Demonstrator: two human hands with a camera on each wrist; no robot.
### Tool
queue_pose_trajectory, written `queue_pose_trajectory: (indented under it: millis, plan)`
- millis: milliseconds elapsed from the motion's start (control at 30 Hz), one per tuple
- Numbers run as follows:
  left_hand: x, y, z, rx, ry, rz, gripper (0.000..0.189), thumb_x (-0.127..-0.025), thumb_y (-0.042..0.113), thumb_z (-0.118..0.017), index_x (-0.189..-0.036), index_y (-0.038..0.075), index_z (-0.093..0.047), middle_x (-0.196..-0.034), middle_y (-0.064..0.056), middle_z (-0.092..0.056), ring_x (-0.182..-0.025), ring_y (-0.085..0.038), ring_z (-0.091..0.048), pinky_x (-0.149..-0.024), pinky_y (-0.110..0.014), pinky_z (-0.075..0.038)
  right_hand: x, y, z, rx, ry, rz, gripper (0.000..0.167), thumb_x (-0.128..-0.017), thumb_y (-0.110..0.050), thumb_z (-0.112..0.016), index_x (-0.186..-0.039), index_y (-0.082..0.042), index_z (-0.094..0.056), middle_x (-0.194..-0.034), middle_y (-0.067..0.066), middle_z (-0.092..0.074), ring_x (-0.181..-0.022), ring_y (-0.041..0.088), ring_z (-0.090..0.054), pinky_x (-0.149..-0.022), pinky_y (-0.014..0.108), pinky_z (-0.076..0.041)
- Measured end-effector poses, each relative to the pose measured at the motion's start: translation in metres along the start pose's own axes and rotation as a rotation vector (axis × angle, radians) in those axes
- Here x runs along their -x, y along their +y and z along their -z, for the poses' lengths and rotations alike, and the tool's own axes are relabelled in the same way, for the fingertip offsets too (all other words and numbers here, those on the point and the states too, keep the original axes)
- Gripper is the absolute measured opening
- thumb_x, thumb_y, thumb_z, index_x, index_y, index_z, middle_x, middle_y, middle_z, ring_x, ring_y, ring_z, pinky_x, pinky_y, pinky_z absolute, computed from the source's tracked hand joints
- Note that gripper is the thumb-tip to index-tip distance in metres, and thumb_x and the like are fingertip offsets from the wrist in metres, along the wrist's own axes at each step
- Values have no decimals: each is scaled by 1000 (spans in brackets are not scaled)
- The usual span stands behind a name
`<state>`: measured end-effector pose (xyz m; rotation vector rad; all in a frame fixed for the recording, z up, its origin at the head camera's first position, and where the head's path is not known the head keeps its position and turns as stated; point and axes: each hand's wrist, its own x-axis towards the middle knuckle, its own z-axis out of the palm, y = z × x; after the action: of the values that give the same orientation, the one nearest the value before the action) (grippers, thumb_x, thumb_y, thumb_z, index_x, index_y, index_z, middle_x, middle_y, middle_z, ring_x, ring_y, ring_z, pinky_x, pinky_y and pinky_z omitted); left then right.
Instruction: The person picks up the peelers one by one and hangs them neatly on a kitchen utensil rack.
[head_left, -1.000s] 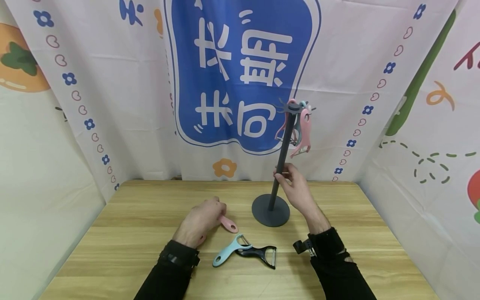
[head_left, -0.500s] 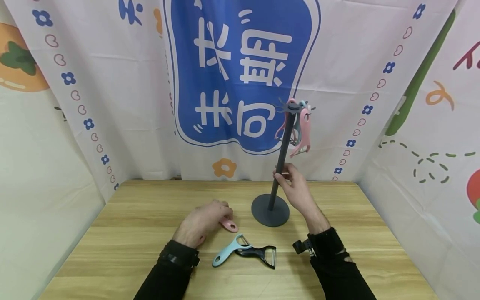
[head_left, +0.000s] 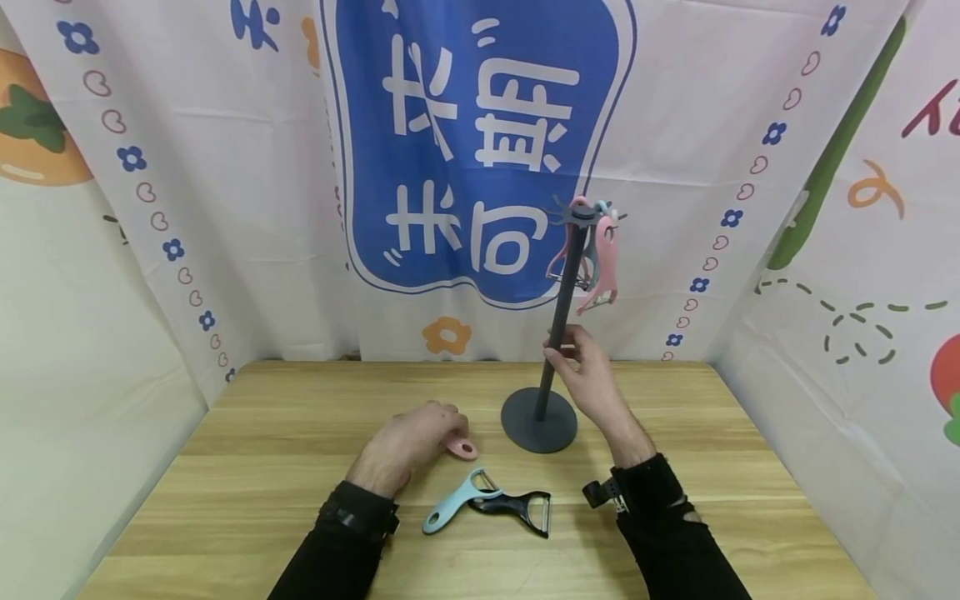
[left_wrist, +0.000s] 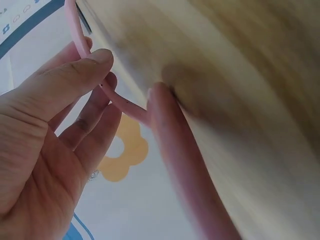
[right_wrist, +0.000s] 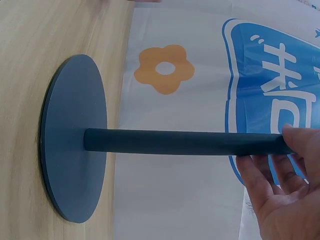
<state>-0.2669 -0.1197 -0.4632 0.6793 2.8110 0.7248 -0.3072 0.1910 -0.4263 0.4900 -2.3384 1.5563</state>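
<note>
My left hand pinches a pink peeler between thumb and fingers, low over the table; its holed handle end pokes out past the fingers in the head view. A thicker pink length crosses the left wrist view beside it. My right hand holds the pole of a dark grey stand, thumb on one side and fingers on the other. The stand's round base is flat on the table. From its top hooks hang pink peelers and a blue-grey one.
In front of the stand, a light blue peeler overlaps a black peeler on the wooden table. A printed white curtain hangs right behind the table's back edge.
My left hand has shifted slightly right, and its fingers now cover more of the pink peeler's handle. My right hand keeps its hold on the pole, and the stand has stayed put.
</note>
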Motion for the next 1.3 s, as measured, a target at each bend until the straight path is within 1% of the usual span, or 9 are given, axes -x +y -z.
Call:
queue_pose_trajectory:
  millis: [67, 267, 367, 500, 567, 633, 733, 1000, 1300]
  plan:
    - [0, 0, 1, 53, 12, 28, 26, -112, 8, -70, -110, 26, -89, -123, 4, -84, -115, -19, -69, -112, -58, -63, 0, -1, -1, 11, 12, 0, 31, -119, -6, -68, -148, 4, -64, -140, 28, -73, -134, 46, -73, -128, 62, -59]
    - [3, -2, 5, -46, 27, -44, 25, -110, 3, -74, -115, 25, -86, -120, 3, -82, -113, -18, -70, -108, -53, -66, 0, -3, -6, 49, 45, -2, 32, -117, -5, -70, -148, 2, -66, -135, 26, -76, -130, 45, -76, -123, 62, -64]
    - [3, -2, 8, -60, 49, -74, 13, -111, 13, -78, -117, 22, -85, -115, 2, -82, -106, -17, -70, -102, -50, -66, 0, -3, -7, 65, 50, -1, 32, -117, -5, -70, -148, 1, -66, -134, 25, -76, -130, 45, -77, -120, 61, -66]
    - [3, -1, 10, 86, 67, 16, 17, -117, 33, -72, -118, 25, -86, -114, 5, -82, -101, -16, -68, -100, -49, -63, 0, -5, -10, 70, 41, 16, 31, -118, -4, -69, -148, 1, -66, -134, 24, -77, -129, 44, -79, -117, 61, -68]
    - [2, -2, 12, 82, 77, 17, 19, -118, 37, -71, -121, 25, -86, -115, 6, -82, -102, -16, -69, -101, -49, -64, 1, -6, -12, 70, 33, 24, 31, -118, -4, -68, -148, 1, -66, -134, 23, -77, -128, 44, -79, -116, 62, -68]
    - [1, -3, 14, 52, 85, 4, 20, -120, 36, -69, -124, 24, -85, -117, 4, -83, -104, -16, -73, -102, -49, -66, 2, -7, -15, 73, 27, 30, 31, -118, -3, -68, -148, 1, -66, -133, 23, -78, -128, 43, -79, -116, 61, -68]
    - [-2, -4, 19, -67, 115, -76, 20, -116, 32, -75, -129, 18, -83, -119, 0, -84, -105, -15, -76, -102, -47, -70, 3, -10, -18, 70, 18, 30, 30, -118, -2, -67, -148, 0, -67, -132, 22, -78, -128, 42, -79, -116, 60, -68]
    - [-5, -5, 32, 30, 176, -32, 18, -118, 34, -75, -130, 24, -83, -114, 7, -83, -106, -10, -76, -98, -43, -71, 7, -14, -24, 47, -34, 38, 32, -118, -1, -65, -149, 2, -65, -132, 23, -78, -126, 42, -79, -117, 59, -68]
    - [-7, -11, 43, 104, 234, -122, 38, -112, 20, -83, -150, 17, -78, -129, -4, -86, -116, -21, -83, -104, -49, -74, 9, -17, -27, 18, -75, 25, 30, -119, -1, -63, -149, 0, -65, -133, 23, -76, -130, 45, -79, -111, 58, -72]
